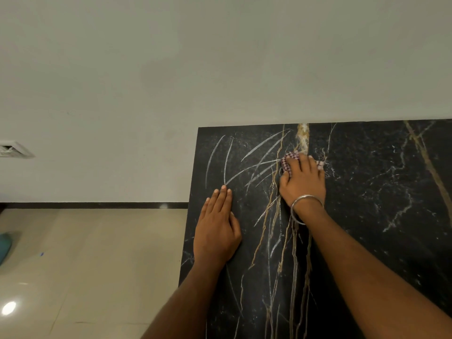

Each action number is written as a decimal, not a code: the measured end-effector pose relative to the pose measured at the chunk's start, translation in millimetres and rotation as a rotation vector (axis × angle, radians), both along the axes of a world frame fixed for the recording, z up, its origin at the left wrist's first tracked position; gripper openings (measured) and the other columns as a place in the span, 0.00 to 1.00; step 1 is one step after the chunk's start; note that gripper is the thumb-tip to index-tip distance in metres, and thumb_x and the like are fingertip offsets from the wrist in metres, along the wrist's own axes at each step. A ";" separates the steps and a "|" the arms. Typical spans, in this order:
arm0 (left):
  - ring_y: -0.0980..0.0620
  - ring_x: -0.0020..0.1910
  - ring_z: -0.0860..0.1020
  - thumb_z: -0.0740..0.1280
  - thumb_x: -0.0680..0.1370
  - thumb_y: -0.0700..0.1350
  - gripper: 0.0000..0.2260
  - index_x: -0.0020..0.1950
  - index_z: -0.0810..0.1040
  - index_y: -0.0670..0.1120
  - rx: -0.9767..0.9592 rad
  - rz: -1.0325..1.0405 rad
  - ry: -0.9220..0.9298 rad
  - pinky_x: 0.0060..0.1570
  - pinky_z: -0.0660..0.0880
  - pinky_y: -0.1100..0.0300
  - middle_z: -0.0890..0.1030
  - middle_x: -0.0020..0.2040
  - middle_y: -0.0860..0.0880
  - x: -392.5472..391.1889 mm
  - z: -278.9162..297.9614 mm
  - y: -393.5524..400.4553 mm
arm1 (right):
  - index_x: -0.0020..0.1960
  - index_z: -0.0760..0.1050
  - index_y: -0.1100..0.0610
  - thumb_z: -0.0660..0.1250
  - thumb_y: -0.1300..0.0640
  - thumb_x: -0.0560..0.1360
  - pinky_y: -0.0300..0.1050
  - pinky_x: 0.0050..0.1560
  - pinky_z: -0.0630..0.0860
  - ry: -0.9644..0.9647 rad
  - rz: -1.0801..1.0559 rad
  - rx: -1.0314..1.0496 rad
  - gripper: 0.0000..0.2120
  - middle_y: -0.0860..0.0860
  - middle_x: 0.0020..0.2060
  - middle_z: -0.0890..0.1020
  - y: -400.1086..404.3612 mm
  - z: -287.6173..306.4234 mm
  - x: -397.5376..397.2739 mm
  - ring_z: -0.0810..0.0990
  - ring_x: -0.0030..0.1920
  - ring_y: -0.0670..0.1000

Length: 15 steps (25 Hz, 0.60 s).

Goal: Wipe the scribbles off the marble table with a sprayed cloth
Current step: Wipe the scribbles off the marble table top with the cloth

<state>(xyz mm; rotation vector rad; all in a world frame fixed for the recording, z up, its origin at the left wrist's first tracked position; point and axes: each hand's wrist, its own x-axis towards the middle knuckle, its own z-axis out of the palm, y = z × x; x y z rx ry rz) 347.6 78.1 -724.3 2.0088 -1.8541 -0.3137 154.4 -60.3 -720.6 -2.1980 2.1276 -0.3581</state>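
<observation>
A black marble table (379,192) with gold and white veins fills the right half of the view. White chalk-like scribbles (254,157) curve across its far left corner. My right hand (303,179), with a metal bangle on the wrist, presses flat on a checked pink-and-white cloth (288,159) just right of the scribbles. Only the cloth's edges show around my fingers. My left hand (216,231) rests flat on the table near its left edge, fingers straight, fingertips touching the lower ends of the scribbles.
The table's far edge meets a plain pale wall (220,69). Left of the table lies a beige tiled floor (85,265) with a dark skirting strip. A teal object (5,245) sits at the far left edge, and a white wall fitting (14,150) above it.
</observation>
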 end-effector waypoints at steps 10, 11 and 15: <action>0.61 0.77 0.43 0.44 0.79 0.53 0.27 0.79 0.50 0.52 0.012 0.007 0.000 0.77 0.43 0.58 0.47 0.78 0.57 -0.5 -1.5 -0.9 | 0.73 0.62 0.52 0.53 0.49 0.79 0.61 0.74 0.55 0.011 -0.035 -0.023 0.23 0.55 0.74 0.63 -24.2 -1.5 -57.9 0.57 0.75 0.57; 0.60 0.77 0.43 0.43 0.79 0.54 0.27 0.79 0.50 0.52 0.009 0.009 -0.006 0.76 0.42 0.59 0.47 0.78 0.57 -0.4 -2.0 -1.1 | 0.73 0.62 0.52 0.53 0.49 0.79 0.61 0.74 0.54 0.013 -0.052 -0.019 0.23 0.55 0.74 0.62 -25.4 -1.1 -59.1 0.57 0.75 0.57; 0.60 0.76 0.42 0.40 0.78 0.56 0.29 0.79 0.48 0.52 0.026 0.002 -0.016 0.75 0.39 0.61 0.46 0.78 0.57 -0.2 -1.5 -1.4 | 0.74 0.60 0.51 0.52 0.48 0.78 0.60 0.75 0.52 0.007 -0.072 0.000 0.25 0.54 0.75 0.60 -27.1 1.7 -28.9 0.55 0.76 0.57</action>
